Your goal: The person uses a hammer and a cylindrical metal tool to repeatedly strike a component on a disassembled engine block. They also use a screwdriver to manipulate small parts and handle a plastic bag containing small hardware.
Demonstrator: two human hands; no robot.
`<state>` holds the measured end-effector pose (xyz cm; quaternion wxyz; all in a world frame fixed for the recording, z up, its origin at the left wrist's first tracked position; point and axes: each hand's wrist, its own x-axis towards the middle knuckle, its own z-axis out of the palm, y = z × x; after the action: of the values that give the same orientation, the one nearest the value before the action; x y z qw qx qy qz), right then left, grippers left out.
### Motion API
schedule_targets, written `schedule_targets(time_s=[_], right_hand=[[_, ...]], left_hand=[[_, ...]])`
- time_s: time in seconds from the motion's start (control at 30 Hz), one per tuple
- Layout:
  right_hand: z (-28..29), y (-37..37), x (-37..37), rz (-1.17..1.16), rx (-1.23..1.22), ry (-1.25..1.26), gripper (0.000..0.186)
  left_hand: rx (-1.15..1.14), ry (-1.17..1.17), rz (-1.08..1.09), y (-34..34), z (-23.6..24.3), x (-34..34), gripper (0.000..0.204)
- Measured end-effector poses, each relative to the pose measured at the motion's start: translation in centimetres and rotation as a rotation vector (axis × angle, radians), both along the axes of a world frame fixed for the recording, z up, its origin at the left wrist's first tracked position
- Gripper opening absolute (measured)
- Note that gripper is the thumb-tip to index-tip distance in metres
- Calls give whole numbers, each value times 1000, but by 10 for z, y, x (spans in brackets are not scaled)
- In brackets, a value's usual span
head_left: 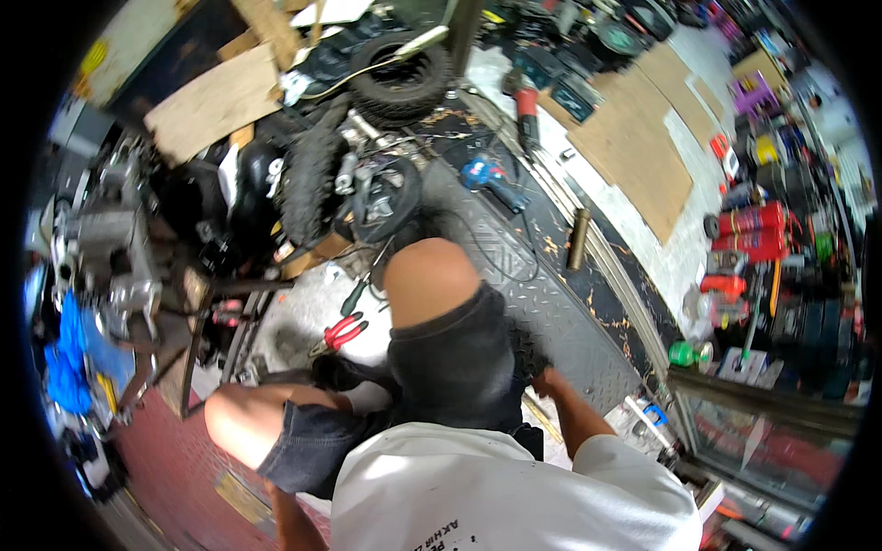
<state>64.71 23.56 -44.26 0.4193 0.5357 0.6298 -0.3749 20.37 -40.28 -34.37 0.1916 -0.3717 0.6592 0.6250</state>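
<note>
I am low to the floor with my knees bent. Beside my right thigh, my right hand (546,380) is against or close to a dark, knobbly-edged object (527,353); its fingers are mostly hidden, so a grip cannot be made out. Only the left forearm (292,522) shows, running behind my bent left leg, and the hand itself is out of sight. Between my knees and the clutter ahead lie red-handled pliers (344,332) and a screwdriver with a dark green handle (353,299).
Ahead, a blue power drill (492,180) lies on a metal tread plate (588,342). Past it are a red angle grinder (526,116) and a brass-coloured tube (579,239). Stacked tyres (401,84) and metal parts (118,250) crowd the left; a glass-fronted cabinet (763,441) stands right.
</note>
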Motion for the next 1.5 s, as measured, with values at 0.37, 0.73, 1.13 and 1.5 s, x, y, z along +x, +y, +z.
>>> schedule_targets(time_s=[0.37,0.73,1.13,1.5], right_hand=[[103,215,-141,-579,918,131,80],[91,227,-131,-701,1177,428,78],[503,118,-322,134,1083,1500,33],[620,-15,-405,115,318,2091,46]], left_hand=[[-299,-92,79,-77,108,-45,26],[-234,567,331,-6,255,-99,39],[-228,1840,-1102,418,471,-86,66],[110,1552,-592,420,557,-164,25]])
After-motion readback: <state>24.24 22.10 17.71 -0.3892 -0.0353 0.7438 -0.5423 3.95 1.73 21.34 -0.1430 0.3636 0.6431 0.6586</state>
